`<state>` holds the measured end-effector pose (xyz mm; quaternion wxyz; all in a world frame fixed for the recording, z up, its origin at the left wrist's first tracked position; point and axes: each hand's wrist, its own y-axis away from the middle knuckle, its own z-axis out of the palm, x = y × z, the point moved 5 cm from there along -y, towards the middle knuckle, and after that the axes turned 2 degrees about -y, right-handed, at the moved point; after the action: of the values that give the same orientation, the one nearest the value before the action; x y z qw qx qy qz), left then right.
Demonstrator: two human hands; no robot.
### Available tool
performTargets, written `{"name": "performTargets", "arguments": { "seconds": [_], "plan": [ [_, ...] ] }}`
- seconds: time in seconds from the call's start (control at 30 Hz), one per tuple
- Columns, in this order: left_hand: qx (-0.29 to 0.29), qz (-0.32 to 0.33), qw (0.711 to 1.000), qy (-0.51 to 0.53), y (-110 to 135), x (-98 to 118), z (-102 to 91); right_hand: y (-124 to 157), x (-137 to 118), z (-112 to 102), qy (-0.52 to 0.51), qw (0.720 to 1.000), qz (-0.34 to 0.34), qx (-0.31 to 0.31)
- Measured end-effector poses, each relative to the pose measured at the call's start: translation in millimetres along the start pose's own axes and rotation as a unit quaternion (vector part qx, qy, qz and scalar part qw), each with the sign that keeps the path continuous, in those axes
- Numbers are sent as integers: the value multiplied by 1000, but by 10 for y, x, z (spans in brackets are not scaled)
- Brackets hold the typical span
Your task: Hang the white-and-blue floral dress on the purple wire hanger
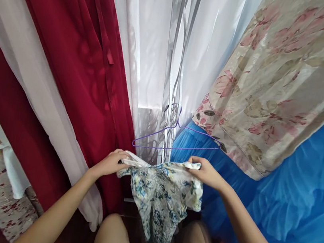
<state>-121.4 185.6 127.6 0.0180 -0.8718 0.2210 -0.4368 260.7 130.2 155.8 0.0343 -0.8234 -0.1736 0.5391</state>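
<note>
Pinching a blue-and-white floral garment (159,193) by its upper corners, a person stretches the piece across the space between two bare hands in the head-camera view, the only one on hand. The left hand (110,162) grips one top corner between thumb and curled fingers; the right hand (205,171) nips the opposite corner, a pale folded end poking out from the grasp. Below the hands, the gathered cloth narrows as it hangs between the person's knees (112,235).

Just beyond the hands, a purple hanger (177,124) hangs bare, its lower bar apart from the garment's top edge in the view. What its hook rests on cannot be made out against the white strips (174,59) behind.

As far as can be judged, the work stands partway: the garment is in hand and opened out along its top, but it is on no hanger, and neither hand touches the purple one.

Red fabric (76,65) falls beyond the left hand, while a pink-flowered dress (261,99) and blue ruffled fabric (284,195) fill the space beyond and beside the right.
</note>
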Motion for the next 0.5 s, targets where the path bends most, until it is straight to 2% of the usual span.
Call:
{"name": "performTargets", "arguments": {
  "seconds": [0.1, 0.2, 0.33, 0.43, 0.5],
  "plan": [
    [79, 29, 996, 37, -206, 128, -213, -226, 17, -131, 110, 989, -54, 79],
    [120, 51, 990, 46, -364, 323, -302, -370, 131, -176, 207, 974, -44, 80],
    [90, 100, 990, 36, -482, 778, -142, -354, 207, -31, 238, 970, -30, 46],
    [86, 133, 986, -49, -502, 1155, -2, -190, 161, 86, 233, 971, -46, 5],
    [92, 136, 983, -81, -513, 1293, 28, -31, 134, 45, 220, 973, -65, 3]
  ]
}}
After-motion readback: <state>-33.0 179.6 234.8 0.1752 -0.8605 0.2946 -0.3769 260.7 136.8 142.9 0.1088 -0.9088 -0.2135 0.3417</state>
